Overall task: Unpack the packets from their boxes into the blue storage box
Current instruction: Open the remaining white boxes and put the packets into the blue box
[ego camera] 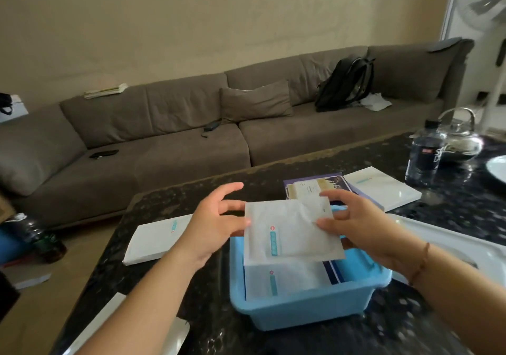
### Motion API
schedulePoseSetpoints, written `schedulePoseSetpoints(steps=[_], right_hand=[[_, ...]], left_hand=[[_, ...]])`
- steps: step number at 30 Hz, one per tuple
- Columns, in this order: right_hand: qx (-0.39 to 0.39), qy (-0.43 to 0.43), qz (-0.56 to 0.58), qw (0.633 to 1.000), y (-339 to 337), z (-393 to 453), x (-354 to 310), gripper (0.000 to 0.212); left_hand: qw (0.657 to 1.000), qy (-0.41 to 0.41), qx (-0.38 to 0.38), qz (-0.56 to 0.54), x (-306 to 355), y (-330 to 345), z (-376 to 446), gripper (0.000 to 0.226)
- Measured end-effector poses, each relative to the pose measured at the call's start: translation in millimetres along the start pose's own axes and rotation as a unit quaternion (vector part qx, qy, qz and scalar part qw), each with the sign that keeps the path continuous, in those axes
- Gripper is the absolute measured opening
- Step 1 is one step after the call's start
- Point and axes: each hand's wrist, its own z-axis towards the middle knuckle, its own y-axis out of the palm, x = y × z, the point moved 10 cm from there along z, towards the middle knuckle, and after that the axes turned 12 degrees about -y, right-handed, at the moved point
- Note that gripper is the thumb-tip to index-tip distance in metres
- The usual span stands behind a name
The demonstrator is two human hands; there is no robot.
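- A dark speckled table (287, 335) stands in front of a long grey-brown sofa (169, 135) against a beige wall.
- A white packet (290, 231) with a teal stripe is held flat and slightly tilted between both hands, above the blue storage box (306, 308).
- The left hand (213, 226) grips the packet's left edge, thumb on top, the other fingers spread and partly lifted; the forearm comes in from the lower left.
- The right hand (356, 223) pinches the packet's right edge, thumb on top and fingers curled behind; the wrist wears a thin bracelet (420, 264), and the forearm comes in from the lower right.
- Directly under the grip, inside the box, lies another white packet (284, 280) with the same stripe, with a dark blue item (332, 271) beside it.
- Left of the left hand, a flat white box (153, 239) lies on the table.
- Beyond the right hand sit a purple box (315, 185) and another white box (383, 187).
- Right of the right forearm lies a white lid (465, 245).
- Farther right stand a water bottle (424, 157) and a glass kettle (460, 135).
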Motion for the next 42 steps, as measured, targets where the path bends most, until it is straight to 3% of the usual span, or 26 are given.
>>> schedulePoseSetpoints(steps=[2,5,9,12,17,23,27,29,32,35,36,38,40,42], right_hand=[[-0.024,0.012,-0.067,0.997,5,9,11,0.051],[-0.072,0.043,-0.122,0.989,17,15,29,0.053],[-0.119,0.078,-0.141,0.980,35,14,49,0.055],[-0.131,0.078,-0.171,0.973,40,14,53,0.057],[-0.151,0.058,-0.262,0.952,44,11,46,0.072],[-0.196,-0.017,-0.444,0.874,53,9,36,0.073],[-0.207,-0.001,-0.463,0.862,53,4,35,0.066],[-0.177,-0.022,-0.482,0.858,50,3,19,0.061],[-0.074,-0.105,-0.498,0.858,52,-7,-22,0.055],[0.054,-0.318,-0.373,0.870,80,-49,-74,0.029],[0.063,-0.377,-0.331,0.863,94,-66,-83,0.023],[0.017,-0.438,-0.280,0.854,136,-90,-82,0.018],[-0.056,-0.433,-0.258,0.862,182,-98,-65,0.016],[-0.103,-0.406,-0.267,0.868,220,-98,-40,0.016]], left_hand=[[0.989,0.017,0.046,0.139,-3,-1,9,0.043],[0.962,0.042,0.091,0.255,-7,2,14,0.026],[0.896,0.112,0.155,0.402,-1,18,7,0.021],[0.880,0.146,0.107,0.440,-6,41,6,0.024],[0.862,0.089,-0.026,0.498,-27,64,6,0.047],[0.834,0.067,-0.045,0.546,-39,68,6,0.056],[0.841,0.083,-0.043,0.532,-35,68,1,0.051],[0.872,0.137,-0.013,0.470,-27,57,-7,0.041],[0.912,0.243,0.068,0.322,-22,11,-37,0.027],[0.872,0.321,0.171,0.327,-46,-37,-85,0.016],[0.865,0.304,0.176,0.359,-63,-46,-94,0.018],[0.865,0.168,0.140,0.451,-114,-56,-96,0.039],[0.842,0.024,0.098,0.531,-169,-68,-103,0.067],[0.842,-0.028,0.101,0.530,-196,-79,-114,0.073]])
